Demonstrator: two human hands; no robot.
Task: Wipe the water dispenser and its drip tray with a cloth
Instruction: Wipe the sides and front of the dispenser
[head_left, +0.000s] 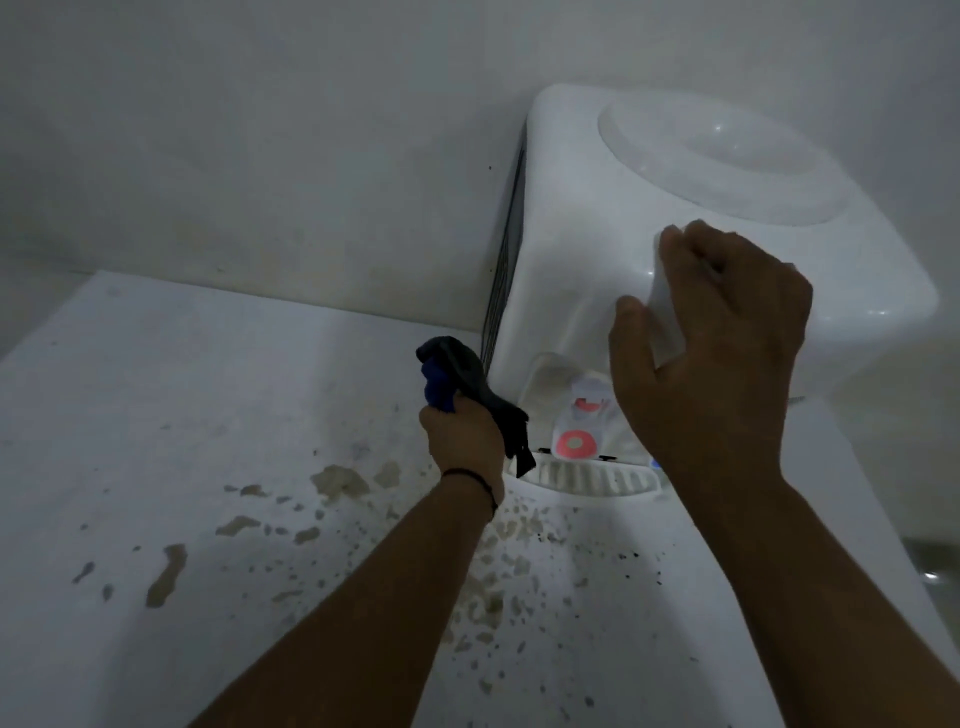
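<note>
A white water dispenser (597, 249) stands upright against the wall. The right hand (711, 343) curls over its front top corner, steadying it. The left hand (465, 436) grips a dark bunched cloth (467, 387) just left of the dispenser's lower side, and is the hand nearer the ribbed drip tray (587, 478), which runs sideways just to its right beneath the red tap (574, 444). The white table (208, 415) is stained, the room dim and plain.

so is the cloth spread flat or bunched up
Bunched up: the dark cloth is crumpled in the left hand, one end hanging down by the drip tray.
</note>
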